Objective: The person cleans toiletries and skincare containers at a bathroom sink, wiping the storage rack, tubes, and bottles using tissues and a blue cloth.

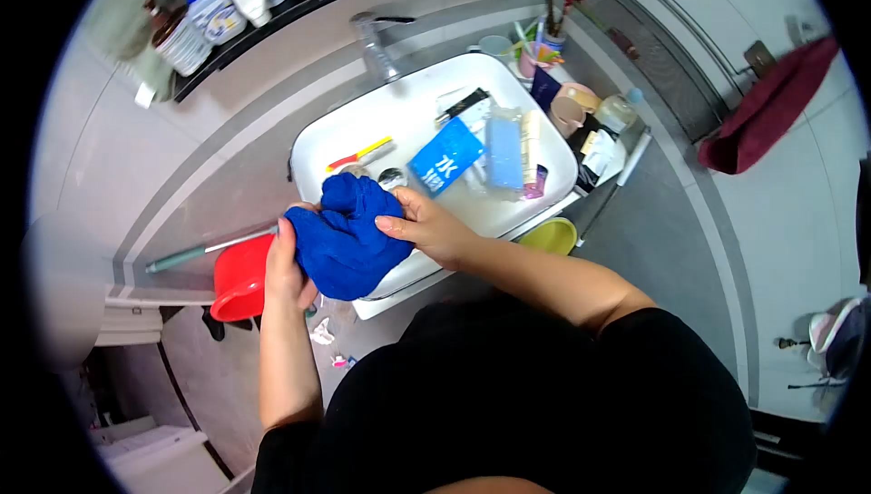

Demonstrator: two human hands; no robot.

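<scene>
A bunched blue cloth (349, 240) is held over the front left edge of the white sink (318, 145). My left hand (288, 263) grips its left side, the thumb on top. On the cloth's right side my right hand (422, 226) is closed, thumb pressed on the fabric. In the sink lie a blue packet (446, 156), a light blue item in clear plastic (504, 151), a black-and-white tube (464, 106), a yellow and red brush (360, 154), a purple-ended tube (533, 167) and a small round jar (391, 177).
The faucet (374, 48) stands behind the sink. A shelf (299, 9) with bottles runs at the upper left. Cups and toiletries crowd the counter's right side. A red basin (240, 278) is at the left, a dark red towel (771, 113) hangs at the right.
</scene>
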